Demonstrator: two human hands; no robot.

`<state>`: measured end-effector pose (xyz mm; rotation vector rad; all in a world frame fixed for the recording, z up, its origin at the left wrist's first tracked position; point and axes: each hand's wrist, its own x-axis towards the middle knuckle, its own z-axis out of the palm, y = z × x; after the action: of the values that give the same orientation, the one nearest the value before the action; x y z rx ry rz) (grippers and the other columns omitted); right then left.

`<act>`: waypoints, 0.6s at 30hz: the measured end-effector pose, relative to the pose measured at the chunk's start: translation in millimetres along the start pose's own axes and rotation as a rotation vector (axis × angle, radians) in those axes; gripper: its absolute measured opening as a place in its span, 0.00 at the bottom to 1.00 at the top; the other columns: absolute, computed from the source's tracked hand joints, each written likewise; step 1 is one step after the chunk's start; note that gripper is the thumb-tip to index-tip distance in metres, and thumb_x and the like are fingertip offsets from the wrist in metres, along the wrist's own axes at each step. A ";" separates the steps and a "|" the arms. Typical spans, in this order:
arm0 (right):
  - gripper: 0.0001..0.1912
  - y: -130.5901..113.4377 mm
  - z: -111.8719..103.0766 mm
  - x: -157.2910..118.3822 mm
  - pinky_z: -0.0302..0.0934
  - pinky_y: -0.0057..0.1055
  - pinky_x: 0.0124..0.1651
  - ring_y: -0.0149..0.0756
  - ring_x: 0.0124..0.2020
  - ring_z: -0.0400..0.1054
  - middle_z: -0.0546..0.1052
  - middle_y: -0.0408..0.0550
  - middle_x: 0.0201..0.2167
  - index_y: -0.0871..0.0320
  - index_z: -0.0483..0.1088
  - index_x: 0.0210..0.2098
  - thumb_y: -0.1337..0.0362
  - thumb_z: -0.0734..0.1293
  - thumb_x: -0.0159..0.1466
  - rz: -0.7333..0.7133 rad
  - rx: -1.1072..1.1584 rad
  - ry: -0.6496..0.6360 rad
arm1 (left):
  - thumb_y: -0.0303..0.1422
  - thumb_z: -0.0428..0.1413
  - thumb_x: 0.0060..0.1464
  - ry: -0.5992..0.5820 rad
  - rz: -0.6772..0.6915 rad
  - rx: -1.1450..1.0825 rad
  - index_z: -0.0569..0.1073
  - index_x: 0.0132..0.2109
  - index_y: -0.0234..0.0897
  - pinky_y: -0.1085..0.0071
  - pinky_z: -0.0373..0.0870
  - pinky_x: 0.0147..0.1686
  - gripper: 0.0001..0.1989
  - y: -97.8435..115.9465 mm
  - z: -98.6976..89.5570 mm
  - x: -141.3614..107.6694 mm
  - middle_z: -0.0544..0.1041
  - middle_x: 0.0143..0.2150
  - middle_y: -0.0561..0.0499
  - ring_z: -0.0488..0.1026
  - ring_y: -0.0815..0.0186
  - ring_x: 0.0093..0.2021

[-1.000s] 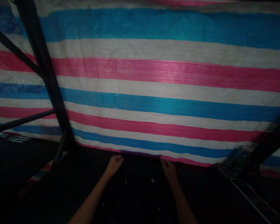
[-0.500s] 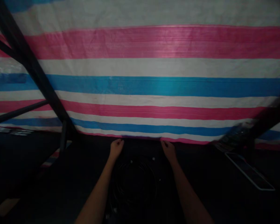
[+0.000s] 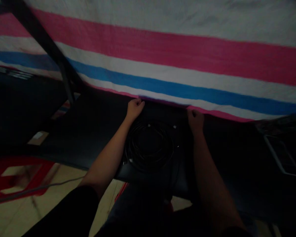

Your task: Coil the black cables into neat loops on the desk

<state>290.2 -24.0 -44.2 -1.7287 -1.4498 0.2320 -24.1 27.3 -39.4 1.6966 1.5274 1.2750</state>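
Both my hands are at the far side of a black surface [image 3: 88, 112], close to the bottom hem of a striped plastic sheet [image 3: 162, 70]. My left hand [image 3: 135, 108] is closed, thumb against curled fingers. My right hand [image 3: 195, 119] is closed too, a forearm's width or more away to the right. Between them runs a dark purplish strip [image 3: 162, 101] along the hem; whether the hands grip it is too dark to tell. A coil of black cable [image 3: 151, 146] with small light connectors lies between my forearms.
A phone-like flat thing with a pale frame [image 3: 282, 154] lies at the right. Dark metal struts [image 3: 41, 38] slant down at the left. Below stands a red plastic stool [image 3: 22, 161], with a grey cable [image 3: 59, 182] crossing nearby above the tiled floor [image 3: 71, 200].
My view has tilted down and turned, so the hands, coil and sheet hem appear higher, and the floor and red stool have come into view. Both hands stay closed at the hem.
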 end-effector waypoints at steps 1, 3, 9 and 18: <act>0.21 -0.5 0.0 0.7 0.44 0.32 0.31 0.31 0.24 0.53 0.55 0.39 0.18 0.54 0.53 0.19 0.58 0.62 0.65 -0.016 -0.027 -0.006 | 0.28 0.56 0.52 0.009 0.027 0.005 0.52 0.19 0.40 0.69 0.49 0.27 0.21 -3.4 2.5 1.5 0.51 0.19 0.59 0.51 0.71 0.23; 0.21 -1.8 -0.1 2.2 0.43 0.33 0.32 0.31 0.24 0.52 0.54 0.38 0.18 0.54 0.52 0.18 0.64 0.63 0.65 -0.016 -0.086 -0.001 | 0.26 0.57 0.52 0.023 0.064 0.012 0.53 0.20 0.40 0.68 0.50 0.27 0.22 -10.6 8.1 4.6 0.52 0.19 0.58 0.53 0.70 0.23; 0.27 -15.5 -5.2 3.6 0.41 0.33 0.31 0.28 0.24 0.48 0.49 0.36 0.18 0.54 0.47 0.17 0.72 0.64 0.67 0.058 -0.134 -0.009 | 0.29 0.60 0.55 0.030 0.126 0.015 0.52 0.20 0.41 0.67 0.51 0.28 0.25 -16.0 13.7 10.7 0.51 0.19 0.58 0.55 0.69 0.23; 0.29 -16.3 -0.9 4.6 0.44 0.32 0.35 0.27 0.25 0.49 0.49 0.35 0.19 0.54 0.46 0.16 0.69 0.64 0.69 0.077 -0.196 0.019 | 0.22 0.60 0.58 -0.002 0.024 0.123 0.51 0.18 0.41 0.67 0.47 0.26 0.29 -15.8 16.4 21.1 0.48 0.18 0.61 0.47 0.72 0.23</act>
<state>280.4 -20.9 -30.6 -1.9416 -1.4330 0.1163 -18.5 54.3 -53.6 1.7970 1.6185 1.2130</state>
